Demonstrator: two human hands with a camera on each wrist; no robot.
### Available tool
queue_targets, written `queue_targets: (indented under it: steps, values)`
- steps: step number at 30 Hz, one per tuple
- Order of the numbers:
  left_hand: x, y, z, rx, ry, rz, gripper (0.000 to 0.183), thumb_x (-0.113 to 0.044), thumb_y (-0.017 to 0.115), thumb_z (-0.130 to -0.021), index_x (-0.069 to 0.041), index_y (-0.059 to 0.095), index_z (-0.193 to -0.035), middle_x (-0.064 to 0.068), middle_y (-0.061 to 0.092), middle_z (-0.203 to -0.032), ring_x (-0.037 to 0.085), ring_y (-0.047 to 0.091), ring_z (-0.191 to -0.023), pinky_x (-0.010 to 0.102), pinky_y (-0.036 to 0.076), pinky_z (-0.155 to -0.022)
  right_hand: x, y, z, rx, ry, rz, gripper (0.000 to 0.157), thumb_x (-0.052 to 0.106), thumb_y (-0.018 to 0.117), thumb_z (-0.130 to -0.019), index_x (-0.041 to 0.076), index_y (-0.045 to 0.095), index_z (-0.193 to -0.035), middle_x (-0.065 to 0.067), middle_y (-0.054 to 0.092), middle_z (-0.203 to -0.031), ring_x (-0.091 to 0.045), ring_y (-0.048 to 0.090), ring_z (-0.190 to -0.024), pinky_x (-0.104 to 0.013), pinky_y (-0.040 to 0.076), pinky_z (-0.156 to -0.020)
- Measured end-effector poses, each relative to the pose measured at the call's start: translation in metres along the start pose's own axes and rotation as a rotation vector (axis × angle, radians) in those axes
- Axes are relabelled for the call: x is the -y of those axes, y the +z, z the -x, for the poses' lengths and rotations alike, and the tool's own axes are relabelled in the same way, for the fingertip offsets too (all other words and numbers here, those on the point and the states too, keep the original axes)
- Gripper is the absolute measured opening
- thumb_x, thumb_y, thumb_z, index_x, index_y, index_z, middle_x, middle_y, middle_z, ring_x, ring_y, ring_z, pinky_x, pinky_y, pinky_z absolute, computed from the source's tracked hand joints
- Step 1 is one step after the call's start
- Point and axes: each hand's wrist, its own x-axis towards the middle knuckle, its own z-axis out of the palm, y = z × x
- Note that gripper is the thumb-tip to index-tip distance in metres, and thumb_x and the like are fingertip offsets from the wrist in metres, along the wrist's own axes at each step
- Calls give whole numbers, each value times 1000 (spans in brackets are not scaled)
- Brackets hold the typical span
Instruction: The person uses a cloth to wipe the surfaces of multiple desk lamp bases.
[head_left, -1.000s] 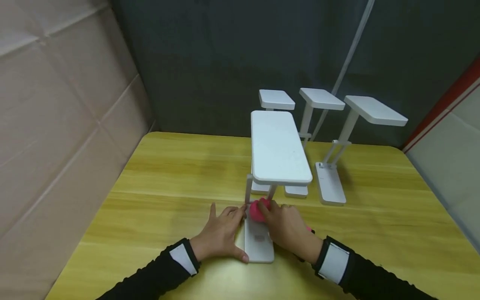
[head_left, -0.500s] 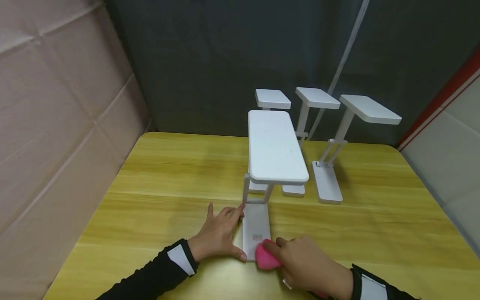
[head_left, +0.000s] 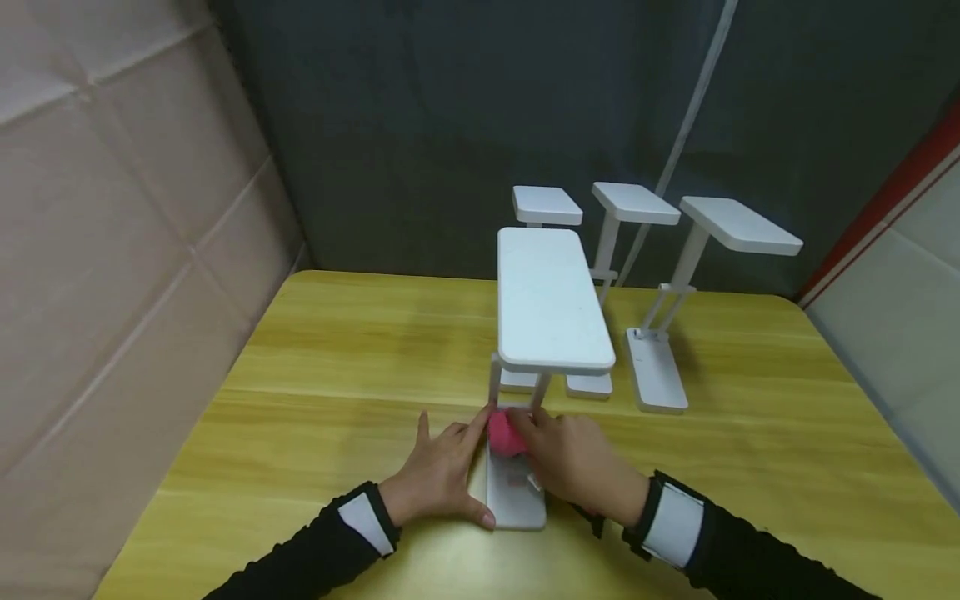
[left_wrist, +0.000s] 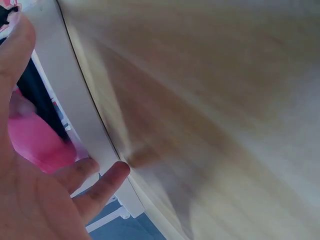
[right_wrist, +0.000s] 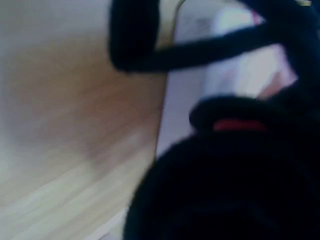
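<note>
A white folding stand (head_left: 551, 300) stands on the table, its wide top plate raised over a long flat base (head_left: 517, 504). My left hand (head_left: 437, 475) rests along the left side of that base, fingers spread, with the thumb by the near corner and the fingertips by the far end. In the left wrist view, fingertips (left_wrist: 117, 172) touch the base's edge. My right hand (head_left: 585, 465) grips a bunched pink cloth (head_left: 504, 435) and presses it on the base's far end, just below the legs. Dark straps and blur hide most of the right wrist view.
Three similar white stands stand farther back: one at the right (head_left: 738, 225), one in the middle (head_left: 633, 202), and one partly hidden behind the front stand (head_left: 546, 205). A dark wall (head_left: 420, 142) rises behind the wooden table (head_left: 322, 367).
The right hand with the pink cloth slid from the base's far end to its near right corner, then back to the far end. The left hand stays on the base.
</note>
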Motion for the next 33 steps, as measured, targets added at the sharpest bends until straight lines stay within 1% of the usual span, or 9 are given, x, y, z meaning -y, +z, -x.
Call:
queue_targets:
  steps: [4,8,13,18,22,24,26,30,33]
  values:
    - [3,-1,0,10,1,4,135,-73,71,-46,-21,-9,-142,8,48,-128,19,41,-119,72,3,-94,9,10,-17,87,3,323,66,46,62,-76,8,42,-127,-5,59,-86,-8,28,-41,-23,20,-31]
    - [3,-4,1,2,0,-15,134,-72,71,-46,-19,-5,-143,8,48,-128,19,41,-119,73,4,-94,20,4,-14,172,-61,368,67,50,60,-76,15,41,-130,-3,56,-90,-10,29,-41,-24,21,-31]
    - [3,-6,2,-14,14,-17,131,-68,75,-47,-15,4,-143,8,49,-128,19,41,-118,73,5,-93,33,-5,5,151,-164,148,53,35,63,-71,16,48,-119,1,51,-76,-8,29,-42,-22,22,-32]
    - [4,-4,3,-31,20,-39,131,-67,75,-46,-13,6,-143,8,50,-127,20,41,-118,73,6,-93,29,-5,28,103,-232,-221,46,20,61,-71,18,53,-117,7,52,-76,-2,35,-49,-18,28,-39]
    - [6,-4,4,-15,8,-11,133,-69,74,-44,-15,3,-143,9,46,-130,20,40,-119,72,3,-94,12,-4,40,174,-319,-522,42,20,58,-80,26,51,-120,13,54,-86,5,39,-58,-11,32,-48]
    - [6,-4,4,-7,7,-2,133,-70,73,-45,-15,2,-143,9,44,-132,21,39,-120,72,2,-94,2,-4,43,183,-284,-598,41,21,58,-82,26,50,-122,13,55,-90,6,41,-61,-11,34,-49]
    - [6,-5,3,-3,6,-8,132,-70,73,-45,-15,2,-143,9,44,-132,21,39,-120,72,2,-94,-9,-4,42,138,-167,-561,43,22,59,-82,24,49,-124,10,55,-90,4,42,-58,-13,35,-47]
    - [4,-7,2,6,4,-10,131,-69,73,-46,-14,6,-143,9,44,-132,20,39,-120,72,2,-95,-31,8,31,17,132,-232,49,22,64,-77,14,48,-123,0,54,-80,-5,37,-47,-22,32,-39]
    - [4,-9,2,16,1,-9,131,-68,74,-46,-11,8,-143,8,44,-133,19,40,-119,72,2,-95,-39,25,20,-6,214,-45,49,21,64,-74,8,48,-119,-6,51,-71,-10,35,-42,-26,28,-34]
